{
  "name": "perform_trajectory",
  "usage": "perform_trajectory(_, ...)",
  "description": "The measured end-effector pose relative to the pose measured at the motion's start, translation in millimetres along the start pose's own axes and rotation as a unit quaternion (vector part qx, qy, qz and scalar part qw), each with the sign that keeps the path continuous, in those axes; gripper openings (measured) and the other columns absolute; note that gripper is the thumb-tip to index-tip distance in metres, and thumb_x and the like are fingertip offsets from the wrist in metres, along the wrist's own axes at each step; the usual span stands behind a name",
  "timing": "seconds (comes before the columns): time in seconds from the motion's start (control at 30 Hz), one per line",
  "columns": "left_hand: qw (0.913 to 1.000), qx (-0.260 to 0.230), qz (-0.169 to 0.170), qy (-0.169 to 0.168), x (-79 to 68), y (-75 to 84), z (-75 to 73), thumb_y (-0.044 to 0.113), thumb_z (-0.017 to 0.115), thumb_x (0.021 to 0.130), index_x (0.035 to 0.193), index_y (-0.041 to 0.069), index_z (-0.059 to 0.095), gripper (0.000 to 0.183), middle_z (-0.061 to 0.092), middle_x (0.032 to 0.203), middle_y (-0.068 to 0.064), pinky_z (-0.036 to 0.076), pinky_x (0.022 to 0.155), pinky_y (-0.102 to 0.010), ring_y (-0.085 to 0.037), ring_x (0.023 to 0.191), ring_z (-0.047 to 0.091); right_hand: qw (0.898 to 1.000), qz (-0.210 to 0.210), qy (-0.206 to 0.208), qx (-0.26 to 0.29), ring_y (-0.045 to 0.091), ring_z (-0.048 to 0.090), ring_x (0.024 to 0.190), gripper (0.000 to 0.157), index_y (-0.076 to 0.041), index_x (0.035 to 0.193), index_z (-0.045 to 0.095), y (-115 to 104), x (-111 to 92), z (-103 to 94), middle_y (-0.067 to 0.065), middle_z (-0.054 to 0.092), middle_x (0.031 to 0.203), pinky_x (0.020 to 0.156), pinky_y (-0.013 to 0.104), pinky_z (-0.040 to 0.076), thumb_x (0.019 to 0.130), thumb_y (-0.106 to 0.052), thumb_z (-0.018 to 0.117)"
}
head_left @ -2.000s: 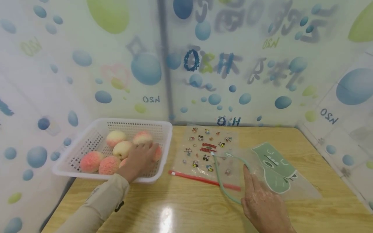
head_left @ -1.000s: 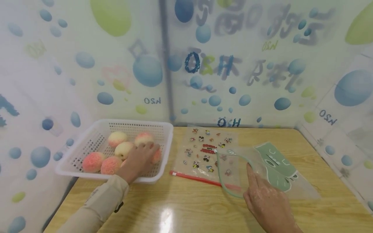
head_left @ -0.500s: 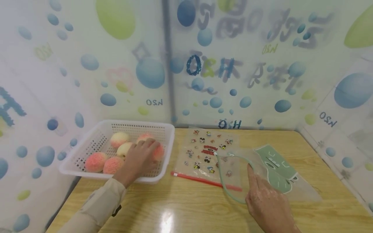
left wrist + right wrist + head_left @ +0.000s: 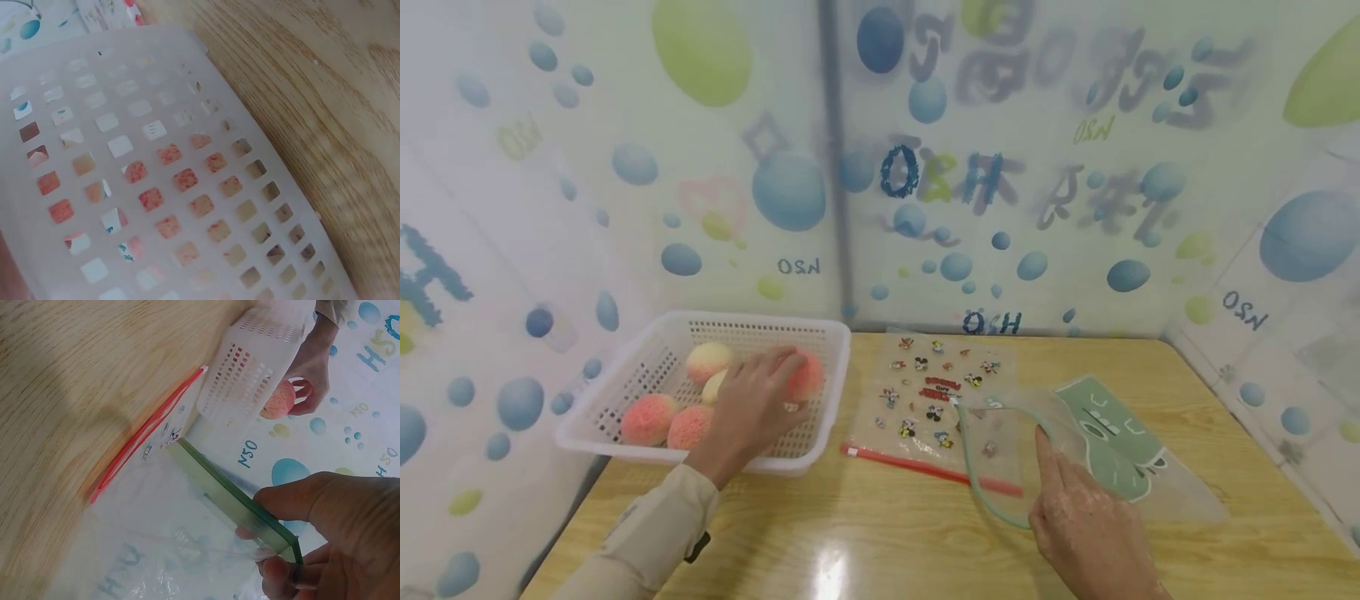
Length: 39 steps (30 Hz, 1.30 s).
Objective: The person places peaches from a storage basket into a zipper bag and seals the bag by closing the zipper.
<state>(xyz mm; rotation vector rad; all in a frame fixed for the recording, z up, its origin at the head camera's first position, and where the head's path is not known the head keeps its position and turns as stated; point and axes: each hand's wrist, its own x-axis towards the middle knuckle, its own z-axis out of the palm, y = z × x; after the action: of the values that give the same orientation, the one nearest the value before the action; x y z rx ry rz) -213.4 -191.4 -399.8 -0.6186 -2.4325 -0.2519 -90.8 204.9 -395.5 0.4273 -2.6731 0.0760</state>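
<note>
My left hand (image 4: 760, 408) grips a pink peach (image 4: 806, 375) over the right part of the white basket (image 4: 572, 431). Seen from the right wrist, this peach (image 4: 279, 400) stands above the basket's rim, with the left fingers (image 4: 310, 394) curled round it. My right hand (image 4: 1090, 517) pinches the green zip edge (image 4: 250, 509) of a clear zip bag (image 4: 1108, 429) that carries a green cartoon print. The bag's mouth gapes as a loop facing the basket. In the left wrist view, the basket's slotted wall (image 4: 144, 125) hides the left hand's grip.
More peaches (image 4: 650, 419) lie in the basket. A clear bag with small cartoon figures and a red zip (image 4: 925, 467) lies flat on the wooden table (image 4: 760, 542), partly overlapped by the green-edged bag. Patterned walls (image 4: 1037, 167) close off the back and sides.
My left hand has raised the peach from among the others in the basket. The right hand keeps its hold on the bag's edge. The head view has shifted slightly.
</note>
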Motion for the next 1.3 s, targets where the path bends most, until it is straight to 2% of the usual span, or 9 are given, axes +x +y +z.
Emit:
perform_trajectory(0.2, 0.9985, -0.005, 0.019, 0.050, 0.5, 3.9, -4.5, 0.022, 0.086, 0.068, 0.125, 0.005, 0.064, 0.063, 0.061, 0.133, -0.017, 0.046, 0.093, -0.059, -0.041, 0.121, 0.056, 1.000, 0.010, -0.017, 0.000, 0.018, 0.056, 0.063, 0.079, 0.008, 0.144, 0.045, -2, 0, 0.1, 0.017, 0.067, 0.092, 0.039, 0.029, 0.038, 0.073, -0.010, 0.074)
perform_trajectory(0.37, 0.9962, -0.011, 0.045, 0.074, 2.9, 7.9, -5.7, 0.025, 0.087, 0.066, 0.123, 0.004, 0.066, 0.064, 0.063, 0.130, -0.017, 0.046, 0.092, -0.060, -0.041, 0.117, 0.058, 1.000, 0.012, -0.021, -0.004, 0.015, 0.050, 0.060, 0.079, 0.008, 0.143, 0.046, -3, 0, 1.1, 0.015, 0.066, 0.089, 0.039, 0.028, 0.037, 0.072, -0.011, 0.075)
perform_trajectory(0.5, 0.9939, -0.010, 0.067, 0.087, 4.7, 12.3, -3.8, 0.027, 0.087, 0.066, 0.120, 0.003, 0.069, 0.062, 0.065, 0.127, -0.017, 0.048, 0.090, -0.058, -0.041, 0.113, 0.060, 1.000, 0.009, -0.013, -0.004, 0.015, 0.049, 0.060, 0.079, 0.008, 0.143, 0.046, -2, 0, 2.1, 0.014, 0.066, 0.088, 0.038, 0.028, 0.036, 0.072, -0.011, 0.075)
perform_trajectory(0.7, 0.9881, -0.005, 0.096, 0.120, 7.0, 18.0, -0.9, 0.033, 0.084, 0.065, 0.111, 0.001, 0.071, 0.057, 0.069, 0.118, -0.016, 0.050, 0.079, -0.053, -0.039, 0.102, 0.066, 1.000, 0.002, -0.002, -0.002, 0.015, 0.052, 0.061, 0.078, 0.008, 0.143, 0.047, -1, -1, 3.1, 0.015, 0.067, 0.090, 0.038, 0.028, 0.035, 0.072, -0.010, 0.074)
perform_trajectory(0.9, 0.9876, -0.009, 0.106, 0.116, 7.7, 26.5, -4.9, 0.039, 0.084, 0.064, 0.113, 0.003, 0.073, 0.062, 0.072, 0.115, -0.013, 0.047, 0.072, -0.048, -0.032, 0.088, 0.072, 1.000, 0.016, -0.025, -0.005, 0.012, 0.044, 0.058, 0.077, 0.007, 0.143, 0.048, -3, -2, 3.3, 0.013, 0.067, 0.087, 0.038, 0.026, 0.033, 0.073, -0.014, 0.075)
perform_trajectory(1.13, 0.9869, -0.002, 0.113, 0.115, 9.6, 35.1, -6.4, 0.040, 0.079, 0.066, 0.115, 0.004, 0.074, 0.061, 0.073, 0.114, -0.014, 0.042, 0.066, -0.041, -0.024, 0.068, 0.070, 1.000, 0.004, 0.002, -0.009, 0.012, 0.043, 0.055, 0.076, 0.007, 0.141, 0.050, -2, -3, 5.2, 0.010, 0.063, 0.079, 0.037, 0.027, 0.031, 0.071, -0.013, 0.075)
perform_trajectory(1.23, 0.9849, -0.011, 0.121, 0.123, 9.4, 37.8, -3.9, 0.038, 0.082, 0.066, 0.117, 0.004, 0.074, 0.062, 0.073, 0.114, -0.014, 0.043, 0.066, -0.042, -0.025, 0.067, 0.070, 1.000, 0.002, 0.008, -0.007, 0.013, 0.047, 0.056, 0.077, 0.007, 0.141, 0.051, -1, -4, 6.4, 0.011, 0.064, 0.081, 0.037, 0.028, 0.033, 0.071, -0.013, 0.075)
perform_trajectory(1.3, 0.9840, -0.016, 0.125, 0.125, 8.9, 40.1, -2.1, 0.037, 0.084, 0.065, 0.117, 0.004, 0.074, 0.062, 0.073, 0.114, -0.014, 0.044, 0.067, -0.043, -0.027, 0.074, 0.073, 1.000, 0.004, 0.006, -0.006, 0.013, 0.048, 0.056, 0.077, 0.007, 0.141, 0.050, -1, -4, 6.6, 0.012, 0.064, 0.082, 0.037, 0.028, 0.033, 0.071, -0.013, 0.075)
